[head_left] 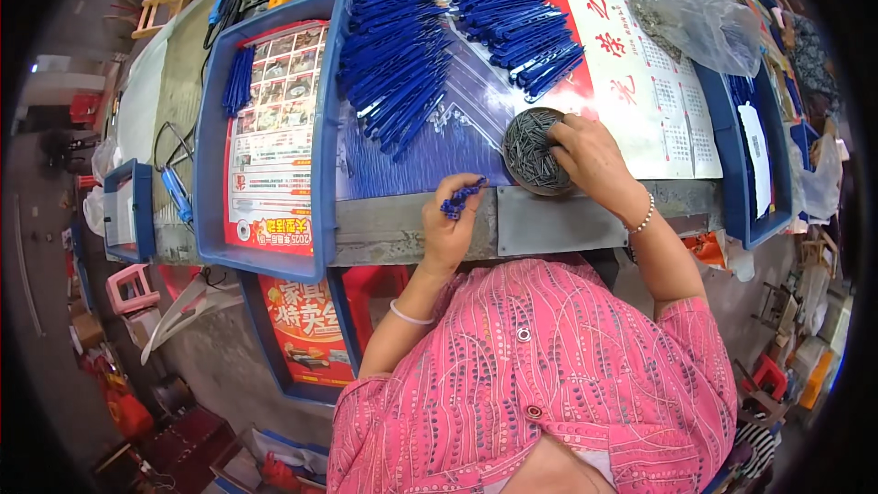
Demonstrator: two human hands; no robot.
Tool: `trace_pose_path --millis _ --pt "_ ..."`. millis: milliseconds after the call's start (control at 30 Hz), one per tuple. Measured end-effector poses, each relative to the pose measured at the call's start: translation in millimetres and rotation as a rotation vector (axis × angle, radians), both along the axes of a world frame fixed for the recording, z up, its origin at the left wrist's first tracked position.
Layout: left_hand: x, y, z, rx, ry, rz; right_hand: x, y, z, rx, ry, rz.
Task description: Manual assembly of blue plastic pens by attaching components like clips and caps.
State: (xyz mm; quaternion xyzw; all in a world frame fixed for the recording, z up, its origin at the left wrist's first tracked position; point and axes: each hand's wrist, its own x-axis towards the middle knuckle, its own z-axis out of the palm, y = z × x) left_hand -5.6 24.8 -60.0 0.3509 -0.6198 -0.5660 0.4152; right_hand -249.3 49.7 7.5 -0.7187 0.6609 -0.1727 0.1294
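Observation:
My left hand (450, 221) is closed around a small bundle of thin blue pieces (463, 198), their ends poking out between thumb and fingers near the table's front edge. To its right, my right hand (590, 154) dips its bent fingertips into a round bowl (508, 165) full of short grey metal pins (532, 148). Whatever those fingertips pinch is hidden. Beyond both hands, long slim blue pieces lie fanned out in a large left pile (398, 64) and a right pile (512, 23), some with pale metallic tips.
A blue tray (208, 165) lined with printed paper holds a few blue pieces on the left. Another blue tray (752, 236) stands at the right edge. Clear plastic bags (709, 32) lie at the back right. A grey plate (549, 224) sits along the front edge.

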Motion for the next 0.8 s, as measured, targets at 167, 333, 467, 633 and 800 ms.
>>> trace_pose_path --millis 167,333,467,633,800 --pt "-3 0 0 0.109 0.069 0.063 0 6 7 0.013 -0.347 -0.115" --pt "-1 -2 15 0.135 0.037 0.042 -4 14 11 0.189 -1.148 -0.255" --pt "0 1 31 0.126 -0.007 -0.034 3 21 20 0.328 -1.734 -0.297" --pt "0 4 52 -0.084 -0.213 -0.134 18 24 29 0.346 -1.844 -0.242" --pt "1 10 53 -0.168 -0.157 -0.164 35 25 47 0.291 -1.705 -0.239"
